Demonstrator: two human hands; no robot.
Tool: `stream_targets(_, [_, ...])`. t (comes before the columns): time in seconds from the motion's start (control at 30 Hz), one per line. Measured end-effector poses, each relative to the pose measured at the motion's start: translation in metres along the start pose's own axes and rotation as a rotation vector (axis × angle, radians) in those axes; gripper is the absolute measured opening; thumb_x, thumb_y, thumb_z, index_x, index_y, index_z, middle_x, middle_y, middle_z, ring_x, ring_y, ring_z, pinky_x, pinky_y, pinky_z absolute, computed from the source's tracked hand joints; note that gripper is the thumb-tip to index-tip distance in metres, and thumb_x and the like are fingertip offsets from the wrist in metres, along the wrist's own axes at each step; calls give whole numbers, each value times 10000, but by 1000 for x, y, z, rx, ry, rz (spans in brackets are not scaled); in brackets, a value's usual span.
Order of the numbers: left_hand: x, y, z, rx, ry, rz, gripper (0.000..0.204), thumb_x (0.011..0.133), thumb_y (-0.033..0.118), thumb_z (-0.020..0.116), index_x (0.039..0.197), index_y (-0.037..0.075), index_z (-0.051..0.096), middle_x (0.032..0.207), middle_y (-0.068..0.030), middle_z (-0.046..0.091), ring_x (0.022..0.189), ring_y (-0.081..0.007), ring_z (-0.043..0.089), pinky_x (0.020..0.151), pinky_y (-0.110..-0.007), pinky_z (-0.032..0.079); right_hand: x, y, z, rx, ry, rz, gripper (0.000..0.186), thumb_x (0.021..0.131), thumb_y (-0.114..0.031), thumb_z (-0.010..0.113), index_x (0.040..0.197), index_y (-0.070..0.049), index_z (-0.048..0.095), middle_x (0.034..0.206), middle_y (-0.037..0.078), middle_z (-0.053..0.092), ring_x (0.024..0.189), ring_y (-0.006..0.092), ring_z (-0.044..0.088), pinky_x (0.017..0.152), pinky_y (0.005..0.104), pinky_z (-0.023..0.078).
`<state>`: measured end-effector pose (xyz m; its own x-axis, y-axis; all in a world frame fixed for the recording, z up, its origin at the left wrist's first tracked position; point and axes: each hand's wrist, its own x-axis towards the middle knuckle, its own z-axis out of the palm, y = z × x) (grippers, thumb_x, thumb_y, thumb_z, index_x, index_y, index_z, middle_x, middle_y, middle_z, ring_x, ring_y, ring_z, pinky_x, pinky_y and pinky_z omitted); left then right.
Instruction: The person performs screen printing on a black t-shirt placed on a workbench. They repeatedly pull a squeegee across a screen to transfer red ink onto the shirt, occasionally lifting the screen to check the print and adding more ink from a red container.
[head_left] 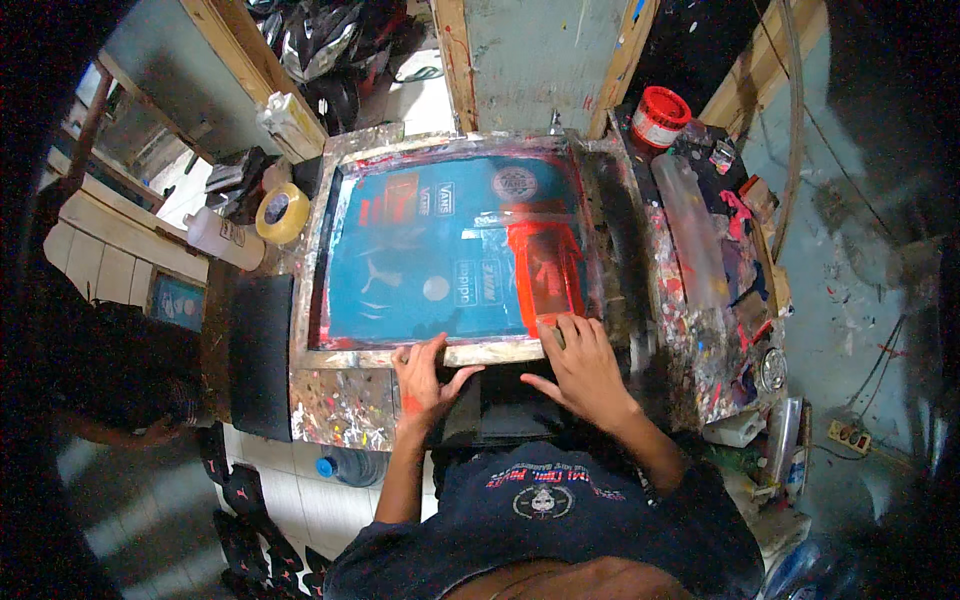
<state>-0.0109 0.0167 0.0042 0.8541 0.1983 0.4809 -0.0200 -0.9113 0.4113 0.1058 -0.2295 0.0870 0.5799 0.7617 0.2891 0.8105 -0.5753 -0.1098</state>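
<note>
the stiff, ink-slick printing screen (450, 250) lies flat on the worktop (340, 405), its near frame rail pressed by the left hand (425, 375) and right hand (580, 365), fingers spread, nothing clamped; handling by the frame is judged safest.

One printing screen (440, 255), one tape roll (283, 213), one red-lidded jar (659, 116), one white bottle (225, 238), two hands at work.

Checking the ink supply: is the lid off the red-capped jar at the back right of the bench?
No, the jar has its red lid seated on top.
</note>
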Motion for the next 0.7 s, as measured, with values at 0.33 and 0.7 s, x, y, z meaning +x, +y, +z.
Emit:
stream_targets(0.33, [148, 52, -40, 16, 601, 323, 475, 809, 260, 873, 1176, 40, 666, 943, -108, 711, 916, -293, 649, 884, -438, 400, 178, 85, -129, 5, 321, -119, 820, 576, -440, 920, 1244, -62, 630, 1043, 190, 680, 974, 397, 685, 829, 469, 540])
stream_targets(0.7, [111, -10, 137, 181, -107, 36, 597, 1025, 393, 567, 1473, 1, 513, 1519, -194, 526, 1523, -293, 342, 1255, -543, 141, 266, 117, -211, 49, 140, -137, 958, 561, -630, 876, 1163, 88, 679, 1113, 311, 709, 1043, 461, 688, 915, 460, 544])
